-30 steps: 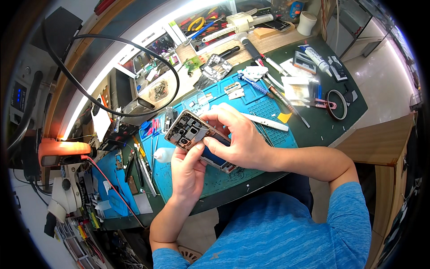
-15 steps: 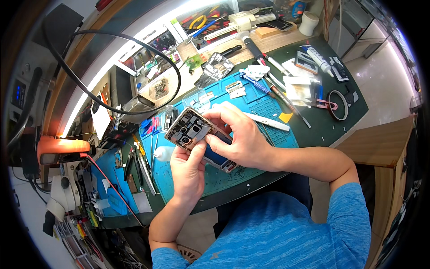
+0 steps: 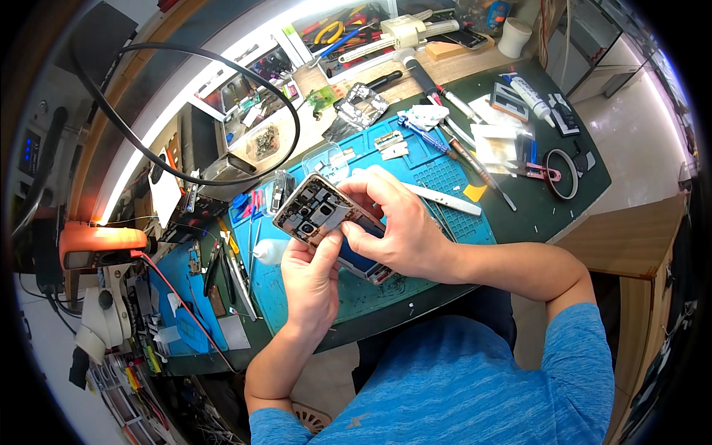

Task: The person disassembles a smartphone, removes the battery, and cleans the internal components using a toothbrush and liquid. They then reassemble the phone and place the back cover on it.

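An opened smartphone (image 3: 311, 211), its internal boards and camera modules showing at the upper-left end, is held tilted in both hands above the blue work mat (image 3: 455, 208). My left hand (image 3: 311, 288) grips it from below, thumb pressed at its lower edge. My right hand (image 3: 386, 230) wraps over its far side, thumb bent against the inner parts near my left thumb. Behind the phone lie a clear plastic tray (image 3: 326, 159), a small dark part (image 3: 278, 194) and small metal pieces (image 3: 389, 147). A white bottle (image 3: 271, 252) stands to the left, a white pry tool (image 3: 452, 201) to the right.
Screwdrivers (image 3: 482, 174), a glue tube (image 3: 528, 96) and a tape roll (image 3: 561, 174) lie on the right. An orange-lit device (image 3: 104, 245), a looped black cable (image 3: 293, 126), pliers and tweezers crowd the left. Tool bins (image 3: 330, 33) line the back; a wooden cabinet (image 3: 623, 237) stands at the right.
Both hands and the phone have stayed nearly in place, with only a very slight shift of the thumbs. Nothing has been picked up or let go.
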Tool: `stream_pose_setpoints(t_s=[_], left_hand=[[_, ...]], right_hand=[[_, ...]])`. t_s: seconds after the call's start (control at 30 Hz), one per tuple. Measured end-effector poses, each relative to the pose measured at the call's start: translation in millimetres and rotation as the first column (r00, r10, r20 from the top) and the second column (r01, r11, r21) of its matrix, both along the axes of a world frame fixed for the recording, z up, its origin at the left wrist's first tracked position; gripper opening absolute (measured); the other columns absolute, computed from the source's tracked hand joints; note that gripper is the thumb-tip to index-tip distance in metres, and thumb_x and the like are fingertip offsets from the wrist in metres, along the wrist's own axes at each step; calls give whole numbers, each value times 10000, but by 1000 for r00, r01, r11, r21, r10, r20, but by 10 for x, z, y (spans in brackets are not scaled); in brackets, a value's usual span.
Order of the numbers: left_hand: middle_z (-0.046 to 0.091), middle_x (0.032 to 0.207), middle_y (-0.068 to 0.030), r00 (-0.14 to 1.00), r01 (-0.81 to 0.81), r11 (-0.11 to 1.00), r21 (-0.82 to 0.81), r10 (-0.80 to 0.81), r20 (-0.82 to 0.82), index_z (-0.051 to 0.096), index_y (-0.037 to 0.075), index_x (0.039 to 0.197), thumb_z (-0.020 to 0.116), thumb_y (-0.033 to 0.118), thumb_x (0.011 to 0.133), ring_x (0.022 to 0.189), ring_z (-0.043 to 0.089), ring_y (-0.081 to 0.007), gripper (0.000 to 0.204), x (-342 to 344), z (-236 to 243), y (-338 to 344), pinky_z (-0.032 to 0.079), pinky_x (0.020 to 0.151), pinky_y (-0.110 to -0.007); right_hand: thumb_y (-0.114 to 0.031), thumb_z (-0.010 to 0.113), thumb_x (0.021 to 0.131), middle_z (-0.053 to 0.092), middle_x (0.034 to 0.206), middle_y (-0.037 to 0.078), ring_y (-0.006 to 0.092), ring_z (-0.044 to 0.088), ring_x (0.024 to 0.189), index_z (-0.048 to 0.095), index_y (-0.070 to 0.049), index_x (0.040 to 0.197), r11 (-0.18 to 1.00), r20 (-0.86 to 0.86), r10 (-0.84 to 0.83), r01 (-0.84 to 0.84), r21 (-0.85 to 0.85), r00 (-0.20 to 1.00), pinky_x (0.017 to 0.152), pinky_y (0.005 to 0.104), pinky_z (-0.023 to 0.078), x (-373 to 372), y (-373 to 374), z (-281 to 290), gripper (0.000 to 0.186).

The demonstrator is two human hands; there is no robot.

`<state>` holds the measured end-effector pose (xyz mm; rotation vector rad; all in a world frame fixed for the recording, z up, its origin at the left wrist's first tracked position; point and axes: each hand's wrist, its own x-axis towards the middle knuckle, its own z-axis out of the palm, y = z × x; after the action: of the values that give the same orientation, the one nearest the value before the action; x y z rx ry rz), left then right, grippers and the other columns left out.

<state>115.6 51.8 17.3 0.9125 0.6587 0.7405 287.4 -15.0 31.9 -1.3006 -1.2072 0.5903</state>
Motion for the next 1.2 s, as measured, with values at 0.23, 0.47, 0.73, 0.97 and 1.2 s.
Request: stream_pose_setpoints(t_s=[0.23, 0.47, 0.73, 0.97, 1.2], left_hand=[[712, 1229, -63, 1000, -10, 1000, -2, 10, -3, 648, 53, 1269, 713, 67, 988, 1120, 681, -162, 289, 20, 11, -5, 539, 999, -342], [712, 1234, -69, 1000, 9, 1000, 5, -9, 17, 645, 45, 1270, 703, 45, 990, 1122, 679, -153, 287, -4, 1, 6, 539, 990, -332], [713, 1238, -73, 1000, -3, 1000, -17, 4, 18, 646, 35, 1267, 699, 31, 987, 1122, 677, -141, 285, -23, -9, 11, 534, 986, -313], [719, 1226, -64, 1000, 1, 999, -43, 0, 20, 656, 35, 1251, 697, 37, 990, 1114, 678, -138, 264, -48, -30, 25, 531, 983, -310], [701, 1262, -57, 999, -45, 999, 7, 45, -9, 630, 50, 1297, 698, 53, 997, 1166, 655, -141, 308, 13, 8, -51, 508, 1032, -321]], right_hand=[[-74, 720, 873, 571, 1006, 76, 168, 619, 858, 628, -10, 1223, 1000, -11, 11, -11, -12, 1000, 747, 313, 522, 10, -3, -4, 368], [-79, 729, 870, 566, 1023, 71, 164, 614, 870, 615, -13, 1242, 1000, 7, -1, 1, -20, 1000, 742, 307, 524, 12, -3, -11, 395], [-75, 704, 884, 586, 1080, 127, 234, 680, 970, 606, 19, 1218, 996, -89, 46, -53, -78, 995, 874, 357, 573, 38, -12, 58, 360], [-104, 708, 889, 585, 1086, 108, 194, 660, 929, 611, -3, 1231, 992, -157, 59, -76, -102, 986, 814, 330, 551, 35, -6, 35, 370], [-162, 732, 906, 633, 1062, 96, 173, 660, 929, 624, 2, 1211, 963, -313, 51, -130, -235, 948, 816, 326, 542, 20, -33, 53, 363]])
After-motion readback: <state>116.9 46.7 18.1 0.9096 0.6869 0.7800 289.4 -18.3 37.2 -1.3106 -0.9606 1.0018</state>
